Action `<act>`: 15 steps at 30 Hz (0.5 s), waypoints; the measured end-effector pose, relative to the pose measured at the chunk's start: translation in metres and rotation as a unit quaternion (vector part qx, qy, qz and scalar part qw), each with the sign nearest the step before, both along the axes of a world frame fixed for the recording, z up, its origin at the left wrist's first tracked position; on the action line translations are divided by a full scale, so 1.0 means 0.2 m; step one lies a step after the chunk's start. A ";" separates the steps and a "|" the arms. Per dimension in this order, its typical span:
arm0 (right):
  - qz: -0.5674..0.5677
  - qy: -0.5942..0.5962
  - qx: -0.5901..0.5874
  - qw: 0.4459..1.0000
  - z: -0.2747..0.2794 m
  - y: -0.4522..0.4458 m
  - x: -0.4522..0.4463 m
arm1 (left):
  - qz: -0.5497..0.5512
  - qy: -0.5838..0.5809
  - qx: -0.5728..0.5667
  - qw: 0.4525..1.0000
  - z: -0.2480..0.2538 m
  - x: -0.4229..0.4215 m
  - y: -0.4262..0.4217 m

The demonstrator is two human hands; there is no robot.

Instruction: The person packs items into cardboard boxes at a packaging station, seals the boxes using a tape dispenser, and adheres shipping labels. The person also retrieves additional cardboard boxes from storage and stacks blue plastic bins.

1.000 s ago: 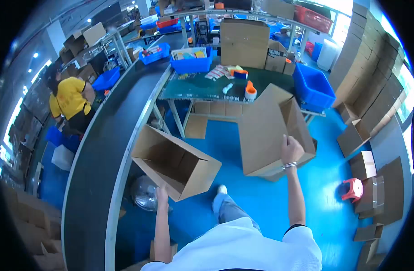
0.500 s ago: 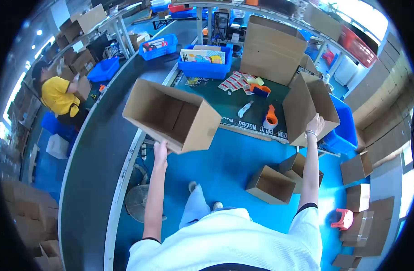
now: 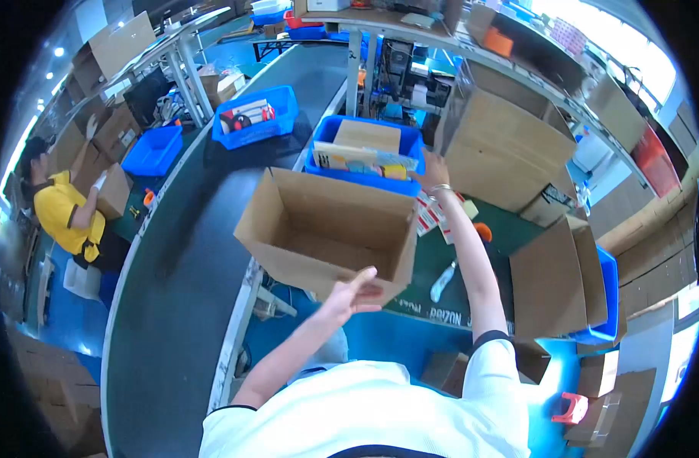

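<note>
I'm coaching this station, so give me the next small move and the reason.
Probably steady the open carton on the bench edge before reaching further: only the left hand appears to support it, at the near wall, while the right hand is at the right end of the blue bin behind it.

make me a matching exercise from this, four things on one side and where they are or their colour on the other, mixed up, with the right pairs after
Column one
1. left hand
2. right hand
3. stool
4. co-worker

Column two
A. red, low down on the right of the view
B. at the near wall of the open carton
C. in a yellow top, across the conveyor belt
D. at the right end of the blue bin

Pairs: 1-B, 2-D, 3-A, 4-C
</note>
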State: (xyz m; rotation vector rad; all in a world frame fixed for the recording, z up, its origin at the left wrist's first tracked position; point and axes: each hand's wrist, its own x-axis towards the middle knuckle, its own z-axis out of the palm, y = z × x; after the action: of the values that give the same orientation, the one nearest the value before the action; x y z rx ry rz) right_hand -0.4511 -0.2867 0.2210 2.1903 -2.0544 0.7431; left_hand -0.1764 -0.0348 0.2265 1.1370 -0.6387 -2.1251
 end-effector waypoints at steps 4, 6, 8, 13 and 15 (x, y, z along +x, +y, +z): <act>0.155 0.142 0.122 0.970 -0.15 -0.53 0.09 | -0.027 0.033 0.035 0.998 0.00 -0.08 -0.21; 0.127 0.132 0.104 0.978 -0.01 -0.54 0.22 | -0.040 0.036 0.037 0.998 0.01 -0.12 -0.27; 0.125 0.062 -0.001 0.990 0.37 -0.34 0.32 | -0.063 0.026 0.046 0.997 0.03 -0.17 -0.34; 0.110 -0.212 -0.152 0.959 1.01 0.20 0.33 | -0.274 0.165 0.117 0.940 0.27 0.00 -0.50; 0.077 -0.282 -0.136 0.947 1.02 0.35 0.26 | -0.194 0.124 -0.074 0.970 0.37 0.15 -0.58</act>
State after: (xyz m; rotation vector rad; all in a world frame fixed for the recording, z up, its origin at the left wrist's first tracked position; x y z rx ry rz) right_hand -0.3991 -0.2158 0.4254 2.1641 -1.8225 1.7274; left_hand -0.1461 -0.1503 0.2999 0.6901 -0.9409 -2.4450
